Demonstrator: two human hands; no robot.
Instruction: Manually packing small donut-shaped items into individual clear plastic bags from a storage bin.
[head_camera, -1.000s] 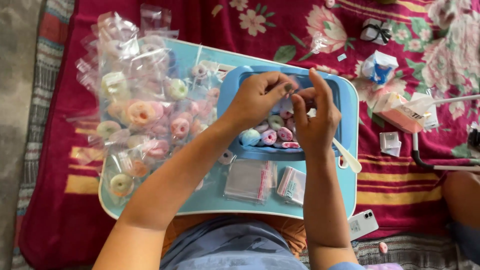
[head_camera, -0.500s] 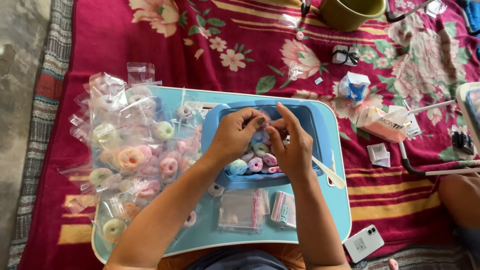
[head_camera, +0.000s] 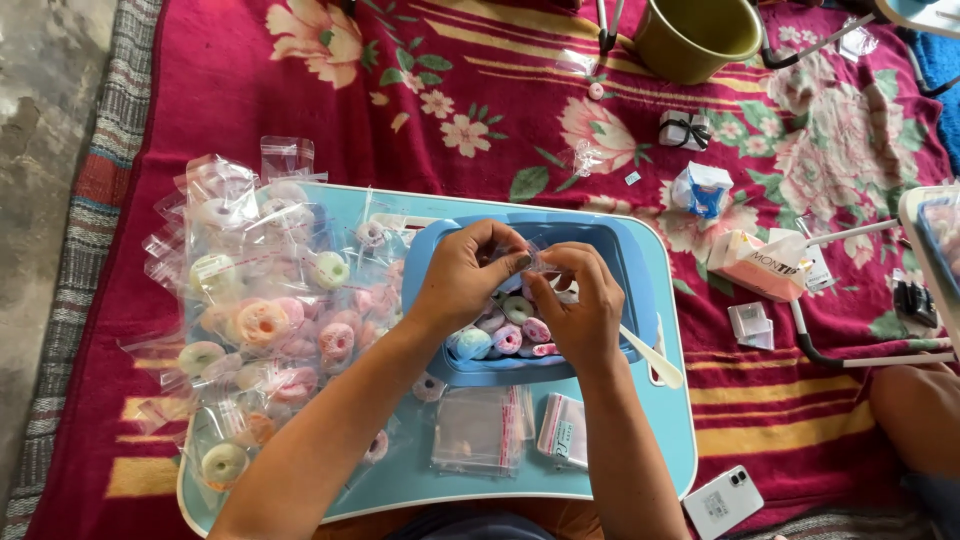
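Between my left hand (head_camera: 465, 275) and my right hand (head_camera: 585, 305), something small and clear is pinched, too tiny and covered by my fingertips to tell what it is. My hands hide much of the blue tub (head_camera: 630, 250) beneath them and some of the ring sweets (head_camera: 505, 335) inside. Far beyond my hands, the green pot (head_camera: 695, 35) is cut off by the top edge. Right of my right hand, a second tray (head_camera: 925, 230) runs off the frame.
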